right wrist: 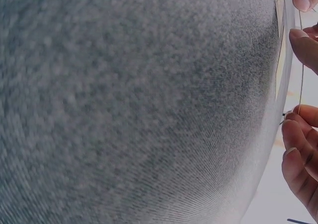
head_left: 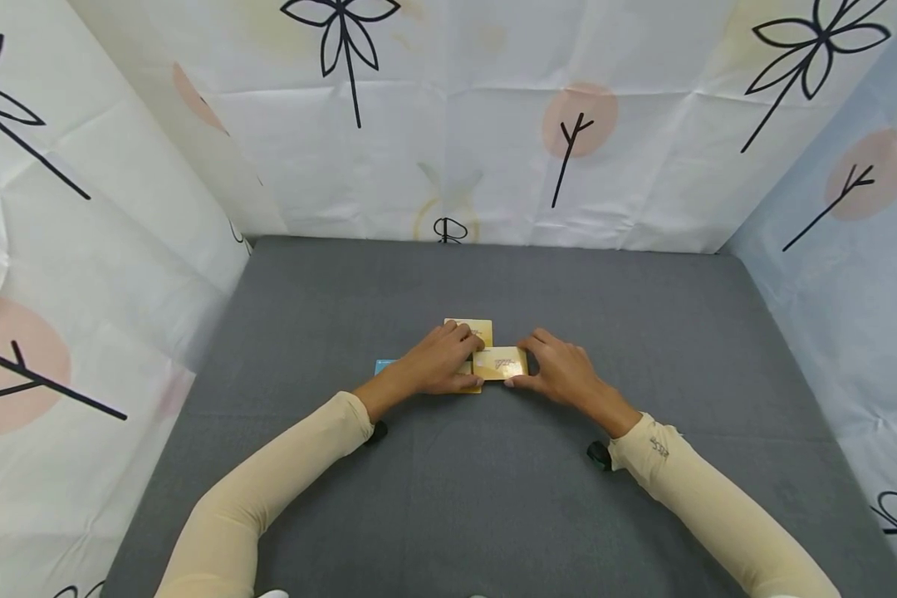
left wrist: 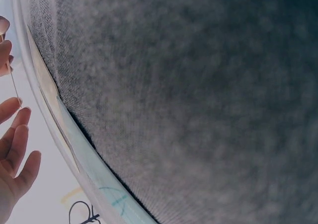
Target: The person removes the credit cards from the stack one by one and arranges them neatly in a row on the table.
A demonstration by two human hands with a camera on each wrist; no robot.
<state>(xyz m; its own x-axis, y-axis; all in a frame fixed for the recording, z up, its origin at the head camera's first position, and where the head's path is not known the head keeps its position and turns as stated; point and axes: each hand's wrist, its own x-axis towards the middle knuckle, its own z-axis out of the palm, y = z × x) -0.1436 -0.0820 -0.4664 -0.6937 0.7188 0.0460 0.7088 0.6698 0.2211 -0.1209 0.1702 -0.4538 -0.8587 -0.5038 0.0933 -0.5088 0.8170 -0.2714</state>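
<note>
A yellow card (head_left: 500, 363) with small print is held by its edges between the two hands. My left hand (head_left: 439, 359) holds its left end with thumb and fingertips. At the opposite end, my right hand (head_left: 561, 370) pinches it between thumb and fingers. Edge-on in the right wrist view, the card (right wrist: 301, 77) is a thin line between fingertips, raised above the tabletop. Behind the left fingers lies a second yellow card (head_left: 478, 326), partly covered. A blue card (head_left: 384, 365) shows beside the left wrist, mostly hidden. Another yellow edge peeks out below the left thumb.
The cards lie around the middle of a table (head_left: 448, 498) covered in dark grey cloth. White patterned sheets (head_left: 493, 166) hang behind it and on both sides. Black wrist devices (head_left: 600, 454) sit under both sleeves.
</note>
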